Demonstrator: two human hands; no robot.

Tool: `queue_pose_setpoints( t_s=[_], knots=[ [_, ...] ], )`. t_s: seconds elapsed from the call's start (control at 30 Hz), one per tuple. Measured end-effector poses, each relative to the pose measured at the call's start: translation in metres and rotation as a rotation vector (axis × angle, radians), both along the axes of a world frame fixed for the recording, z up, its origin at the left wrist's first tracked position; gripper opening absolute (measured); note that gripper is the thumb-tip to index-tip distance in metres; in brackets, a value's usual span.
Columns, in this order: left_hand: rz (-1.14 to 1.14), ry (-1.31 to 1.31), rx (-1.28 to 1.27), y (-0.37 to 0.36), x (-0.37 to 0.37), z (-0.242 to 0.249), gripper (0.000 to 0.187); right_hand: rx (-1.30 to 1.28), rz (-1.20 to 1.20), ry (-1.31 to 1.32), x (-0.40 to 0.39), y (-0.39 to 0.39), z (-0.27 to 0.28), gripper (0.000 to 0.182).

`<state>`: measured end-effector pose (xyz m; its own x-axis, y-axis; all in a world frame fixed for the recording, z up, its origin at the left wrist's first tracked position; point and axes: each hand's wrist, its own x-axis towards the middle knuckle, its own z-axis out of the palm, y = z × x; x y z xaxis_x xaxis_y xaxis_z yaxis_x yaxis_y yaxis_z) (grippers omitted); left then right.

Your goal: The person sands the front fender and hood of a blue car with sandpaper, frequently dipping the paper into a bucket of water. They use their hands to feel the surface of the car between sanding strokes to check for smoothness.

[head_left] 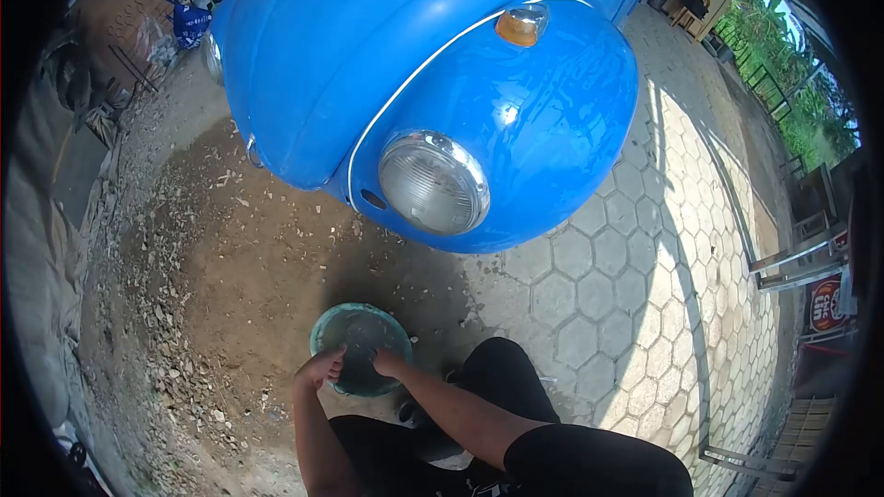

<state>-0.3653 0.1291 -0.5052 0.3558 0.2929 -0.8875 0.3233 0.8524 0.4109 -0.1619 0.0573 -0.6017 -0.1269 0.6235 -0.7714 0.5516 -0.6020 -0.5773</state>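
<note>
A round green basin [394, 319] with water in it stands on the ground just in front of my knees. My left hand [321, 367] is at the basin's left rim, its fingers curled together; whether something is inside them is too small to tell. Over the right part of the basin, my right hand [387, 364] points down toward the water, and its fingertips are hard to make out. Beyond the basin is the front of a blue car [552, 120] with a round headlight [434, 182] and an orange turn signal [521, 26]. Wet streaks show on the fender.
Hexagonal paving [594, 298] lies to the right, bare dirt [249, 267] and gravel to the left. A blue bag [191, 25] is at the upper left. A chair [689, 5] stands far back right, and metal frames line the right edge.
</note>
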Motion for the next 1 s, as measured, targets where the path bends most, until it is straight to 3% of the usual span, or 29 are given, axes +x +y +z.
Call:
queue_pose_setpoints(
  t_s=[0.03, 0.1, 0.2, 0.27, 0.3, 0.33, 0.37, 0.4, 0.53, 0.67, 0.73, 0.83, 0.93, 1.0],
  knots=[
    [0.078, -0.09, -0.091, -0.009, 0.009, -0.004, 0.042, -0.011, -0.036, 0.017, 0.007, -0.006, 0.009, 0.04],
    [-0.066, 0.293, 0.096, -0.026, 0.048, 0.015, 0.034, -0.025, -0.122, 0.059, 0.017, -0.016, 0.014, 0.039],
    [-0.129, 0.476, 0.133, -0.03, 0.061, 0.019, 0.027, 0.003, -0.211, 0.163, 0.054, -0.021, 0.082, 0.04],
    [-0.037, 0.533, 0.042, -0.022, 0.065, 0.017, 0.023, 0.075, -0.291, 0.104, 0.081, -0.026, 0.134, 0.042],
    [-0.009, 0.593, 0.033, -0.011, 0.076, 0.04, 0.021, 0.315, -0.089, 0.086, 0.072, -0.046, 0.073, 0.044],
    [0.015, 0.624, -0.015, -0.004, 0.069, 0.044, 0.021, 0.247, -0.218, 0.132, 0.087, -0.048, 0.105, 0.044],
    [0.04, 0.576, -0.101, 0.006, 0.064, 0.062, 0.023, -0.134, -0.503, 0.304, 0.122, -0.034, 0.181, 0.045],
    [0.099, 0.581, -0.067, 0.009, 0.072, 0.082, 0.025, -0.112, -0.524, 0.315, 0.132, -0.038, 0.195, 0.046],
    [0.132, 0.563, -0.044, 0.028, 0.093, 0.137, 0.027, 0.11, -0.605, 0.232, 0.135, -0.044, 0.197, 0.05],
    [0.169, 0.464, -0.064, 0.041, 0.081, 0.158, 0.031, 0.013, -0.575, 0.327, 0.127, -0.014, 0.228, 0.055],
    [0.203, 0.405, -0.07, 0.058, 0.078, 0.151, 0.031, 0.059, -0.498, 0.262, 0.124, 0.013, 0.246, 0.057],
    [0.159, 0.389, -0.066, 0.09, 0.076, 0.15, 0.03, 0.2, -0.534, 0.209, 0.07, 0.048, 0.203, 0.056],
    [0.191, 0.384, -0.028, 0.127, 0.059, 0.145, 0.026, 0.196, -0.339, 0.197, 0.031, 0.11, 0.198, 0.053],
    [0.13, 0.424, 0.059, 0.158, 0.041, 0.123, 0.024, 0.188, -0.347, 0.147, 0.0, 0.156, 0.181, 0.052]
  ],
)
